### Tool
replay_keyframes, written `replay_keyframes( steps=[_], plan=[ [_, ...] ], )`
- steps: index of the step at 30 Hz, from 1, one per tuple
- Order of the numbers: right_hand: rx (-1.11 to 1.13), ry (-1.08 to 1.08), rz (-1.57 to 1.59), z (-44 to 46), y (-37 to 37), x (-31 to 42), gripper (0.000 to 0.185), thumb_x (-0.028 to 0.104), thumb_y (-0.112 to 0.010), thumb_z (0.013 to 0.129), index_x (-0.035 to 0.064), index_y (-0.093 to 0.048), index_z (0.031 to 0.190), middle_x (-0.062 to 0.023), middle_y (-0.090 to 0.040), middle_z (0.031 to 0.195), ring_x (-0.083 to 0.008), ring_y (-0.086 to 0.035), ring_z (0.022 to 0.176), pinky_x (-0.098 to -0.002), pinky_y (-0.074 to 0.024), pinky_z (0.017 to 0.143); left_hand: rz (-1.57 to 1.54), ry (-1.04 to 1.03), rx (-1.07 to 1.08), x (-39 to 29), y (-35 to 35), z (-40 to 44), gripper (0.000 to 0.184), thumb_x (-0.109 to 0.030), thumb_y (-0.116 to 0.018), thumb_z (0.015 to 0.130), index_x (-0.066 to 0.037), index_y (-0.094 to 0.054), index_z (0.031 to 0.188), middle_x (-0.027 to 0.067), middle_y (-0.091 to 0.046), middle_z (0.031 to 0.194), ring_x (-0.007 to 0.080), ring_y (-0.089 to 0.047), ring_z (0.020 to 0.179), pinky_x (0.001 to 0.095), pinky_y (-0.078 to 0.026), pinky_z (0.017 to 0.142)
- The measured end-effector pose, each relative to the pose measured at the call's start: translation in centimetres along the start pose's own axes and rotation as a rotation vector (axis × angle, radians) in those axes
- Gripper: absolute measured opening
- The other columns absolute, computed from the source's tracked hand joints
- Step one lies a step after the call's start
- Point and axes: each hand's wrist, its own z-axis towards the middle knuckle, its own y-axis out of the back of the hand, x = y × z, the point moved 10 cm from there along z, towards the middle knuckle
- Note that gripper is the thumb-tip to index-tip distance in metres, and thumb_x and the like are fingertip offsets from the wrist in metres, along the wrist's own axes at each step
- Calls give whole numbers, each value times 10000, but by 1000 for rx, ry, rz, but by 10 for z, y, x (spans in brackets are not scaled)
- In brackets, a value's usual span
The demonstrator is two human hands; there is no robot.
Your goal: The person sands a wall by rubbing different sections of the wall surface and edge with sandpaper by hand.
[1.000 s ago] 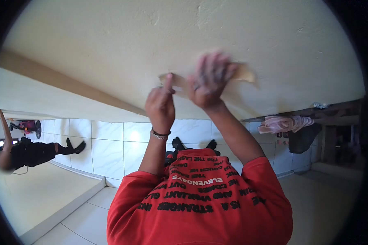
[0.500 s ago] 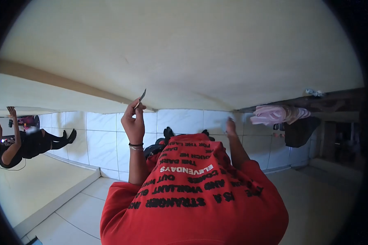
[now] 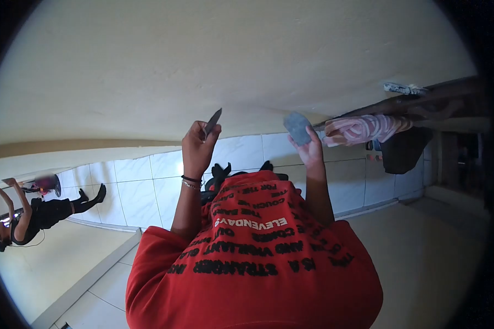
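In front of the pale wall, my left hand [image 3: 200, 147] pinches a thin, dark, pointed piece [image 3: 213, 121] between thumb and fingers. Whether it is a blade or a folded sheet seen edge-on, I cannot tell. My right hand [image 3: 311, 151] grips a flat grey piece with angled corners [image 3: 297, 128], its broad face turned towards me; it looks like sandpaper. Both hands are raised in front of me, apart from each other. Contact between either piece and the wall [image 3: 247, 66] cannot be made out.
At the right, a pink and white striped cloth [image 3: 362, 129] and a dark cloth [image 3: 405, 151] hang by a dark wooden rail [image 3: 444, 93]. A small crumpled item [image 3: 403, 88] lies on it. Another person [image 3: 38, 216] stands far left, arms raised. White tiles [image 3: 132, 175] cover the floor.
My right hand has come up from low beside me, bringing the grey piece into clear view. My left hand has shifted right and slightly up with the dark piece. The view has tilted slightly.
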Motion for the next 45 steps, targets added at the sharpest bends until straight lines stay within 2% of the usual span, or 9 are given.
replay_keyframes(
  steps=[9,13,17,21,26,32,35,37,45],
  plan=[
    [328,-105,-156,14,-87,-7,376,204,-600,777,50,-488,1102,-70,-536,1064,-197,-505,1016,-367,-401,860,-117,110,-131,31,36,-27,271,-253,-536,821,13,-574,791,81,-627,727,134,-566,674,267,-442,634],
    [375,116,-780,13,-138,-21,332,301,-570,809,22,-567,989,-42,-587,903,-121,-524,875,-280,-381,829,-123,136,-241,59,95,-28,249,-231,-533,824,12,-582,809,75,-624,730,128,-561,669,262,-436,620],
    [442,440,-1336,13,-205,-66,499,423,-447,856,-57,-532,965,-200,-586,919,-283,-553,905,-353,-398,815,-55,84,-314,74,161,-33,199,-187,-535,820,6,-584,806,65,-614,718,111,-525,643,249,-415,601],
    [597,627,-1631,38,-236,-164,424,330,-398,868,-68,-513,956,-291,-546,895,-434,-506,899,-457,-401,792,-125,91,-428,100,212,-43,207,-195,-545,823,7,-586,809,65,-608,724,114,-523,657,245,-410,611],
    [752,171,-2058,73,-246,-310,493,370,-354,873,-75,-568,871,-267,-578,840,-408,-553,838,-460,-411,791,-171,187,-514,134,259,-71,223,-202,-554,829,19,-583,842,71,-614,774,116,-539,726,246,-424,659],
    [1136,88,-1895,29,-363,-405,511,373,-320,875,-83,-544,929,-291,-544,960,-403,-535,894,-449,-401,817,-177,315,-615,161,288,-108,236,-203,-532,835,31,-554,861,81,-616,773,118,-546,713,242,-427,655],
    [914,29,-1657,34,-381,-409,567,428,-336,866,-84,-491,1053,-302,-509,1044,-404,-478,1016,-407,-363,892,-238,321,-631,156,288,-106,247,-213,-531,833,30,-558,869,76,-617,770,111,-540,700,241,-422,636],
    [831,106,-1250,33,-382,-382,623,465,-372,856,-82,-422,1149,-282,-469,1137,-367,-416,1119,-364,-306,953,-267,314,-622,146,279,-94,245,-210,-536,829,28,-558,882,72,-619,775,97,-518,671,229,-407,605],
    [663,182,-1282,50,-239,-201,591,431,-417,867,-36,-378,1227,-199,-398,1259,-270,-334,1206,-329,-226,1008,-278,196,-256,96,165,-23,341,-310,-561,823,28,-588,786,5,-539,653,61,-462,610,219,-390,559]
  ],
)
